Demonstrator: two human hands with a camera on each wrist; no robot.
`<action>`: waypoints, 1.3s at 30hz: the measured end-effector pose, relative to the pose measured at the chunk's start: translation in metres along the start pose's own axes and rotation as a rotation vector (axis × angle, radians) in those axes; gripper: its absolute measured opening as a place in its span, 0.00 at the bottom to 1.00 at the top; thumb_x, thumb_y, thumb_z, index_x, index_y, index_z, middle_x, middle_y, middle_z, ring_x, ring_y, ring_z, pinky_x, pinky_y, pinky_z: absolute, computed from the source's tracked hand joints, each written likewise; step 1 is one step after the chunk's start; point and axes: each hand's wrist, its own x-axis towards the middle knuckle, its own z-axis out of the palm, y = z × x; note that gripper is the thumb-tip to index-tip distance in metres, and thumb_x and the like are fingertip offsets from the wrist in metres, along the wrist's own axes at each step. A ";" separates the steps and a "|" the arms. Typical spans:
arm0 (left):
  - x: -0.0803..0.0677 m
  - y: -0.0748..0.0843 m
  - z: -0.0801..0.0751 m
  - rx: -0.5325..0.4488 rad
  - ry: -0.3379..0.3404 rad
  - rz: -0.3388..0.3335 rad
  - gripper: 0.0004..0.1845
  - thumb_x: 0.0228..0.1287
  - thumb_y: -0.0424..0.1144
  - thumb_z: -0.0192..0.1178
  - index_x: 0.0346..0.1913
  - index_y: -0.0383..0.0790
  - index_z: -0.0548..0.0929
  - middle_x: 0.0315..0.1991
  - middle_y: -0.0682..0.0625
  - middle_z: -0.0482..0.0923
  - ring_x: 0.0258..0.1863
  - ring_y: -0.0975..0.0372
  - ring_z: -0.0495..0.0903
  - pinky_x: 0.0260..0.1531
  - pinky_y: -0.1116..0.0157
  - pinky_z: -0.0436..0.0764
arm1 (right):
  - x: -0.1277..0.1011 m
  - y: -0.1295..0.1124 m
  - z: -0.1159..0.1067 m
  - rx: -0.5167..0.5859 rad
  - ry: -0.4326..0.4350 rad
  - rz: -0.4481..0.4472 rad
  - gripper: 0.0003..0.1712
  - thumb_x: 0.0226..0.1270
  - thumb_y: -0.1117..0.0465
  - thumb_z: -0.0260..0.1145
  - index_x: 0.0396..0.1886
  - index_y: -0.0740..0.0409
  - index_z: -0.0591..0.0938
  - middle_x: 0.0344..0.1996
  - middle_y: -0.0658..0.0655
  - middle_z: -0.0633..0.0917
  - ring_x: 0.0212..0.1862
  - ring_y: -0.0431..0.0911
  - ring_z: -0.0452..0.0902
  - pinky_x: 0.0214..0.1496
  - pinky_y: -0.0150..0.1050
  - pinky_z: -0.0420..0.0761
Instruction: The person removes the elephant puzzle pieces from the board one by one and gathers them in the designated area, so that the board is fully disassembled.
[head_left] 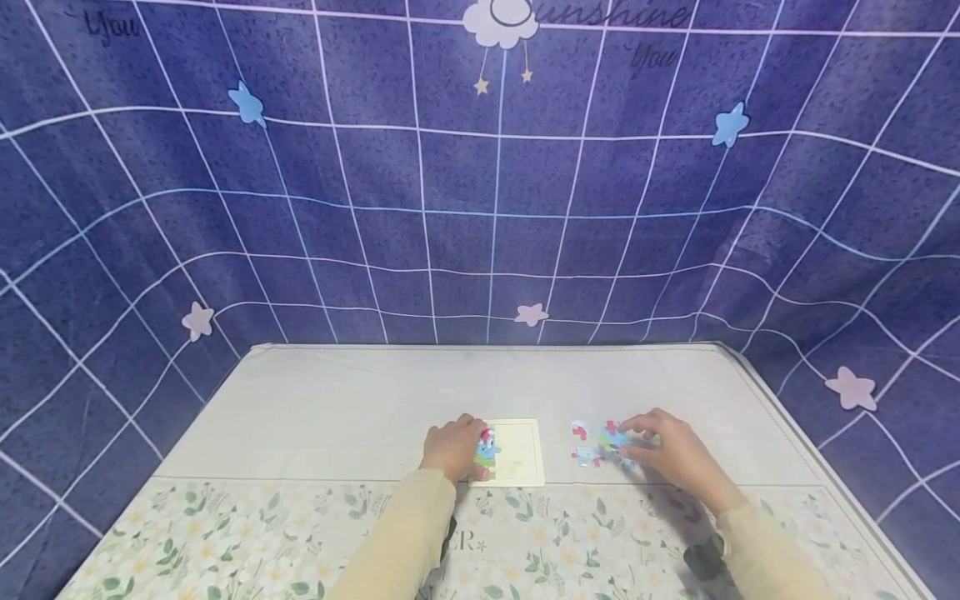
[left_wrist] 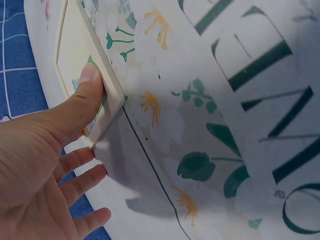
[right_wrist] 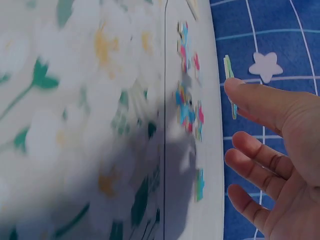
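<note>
A shallow cream puzzle board [head_left: 521, 454] lies flat near the middle of the table. Fitted puzzle pieces [head_left: 487, 447] with a cartoon picture in blue, red and green fill its left side. My left hand [head_left: 453, 448] rests over that left edge. Its thumb [left_wrist: 90, 76] presses on the board's face, while three other fingers stretch loosely past the edge; the index finger is hidden. To the right, my right hand [head_left: 671, 450] pinches a thin puzzle piece [right_wrist: 228, 66], seen edge-on, between thumb and index finger. Loose puzzle pieces [head_left: 587, 457] lie beneath and left of this hand.
The table has a plain pale strip [head_left: 360, 392] at the back and a flowered cloth [head_left: 555, 542] in front. A blue gridded curtain [head_left: 457, 183] with stars rises behind and along both sides. Several loose pieces lie close together right of the board.
</note>
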 end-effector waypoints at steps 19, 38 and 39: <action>0.001 -0.001 0.002 0.006 0.009 0.008 0.40 0.46 0.49 0.80 0.64 0.42 0.78 0.58 0.46 0.79 0.55 0.50 0.81 0.58 0.46 0.80 | -0.023 0.032 -0.015 -0.037 0.003 0.052 0.17 0.57 0.60 0.77 0.47 0.60 0.88 0.36 0.53 0.84 0.38 0.49 0.80 0.42 0.54 0.84; 0.001 -0.001 0.002 -0.005 0.007 0.001 0.40 0.46 0.48 0.80 0.64 0.42 0.78 0.59 0.46 0.79 0.56 0.50 0.80 0.59 0.45 0.79 | -0.031 0.048 -0.022 -0.057 -0.103 0.147 0.18 0.60 0.58 0.75 0.48 0.61 0.87 0.39 0.57 0.84 0.42 0.53 0.80 0.44 0.59 0.83; 0.001 -0.001 0.002 -0.001 0.008 0.002 0.40 0.46 0.48 0.80 0.64 0.42 0.78 0.59 0.46 0.79 0.56 0.50 0.81 0.59 0.46 0.79 | -0.031 0.048 -0.021 -0.057 -0.101 0.145 0.18 0.60 0.58 0.75 0.48 0.61 0.87 0.40 0.57 0.84 0.41 0.53 0.80 0.44 0.59 0.83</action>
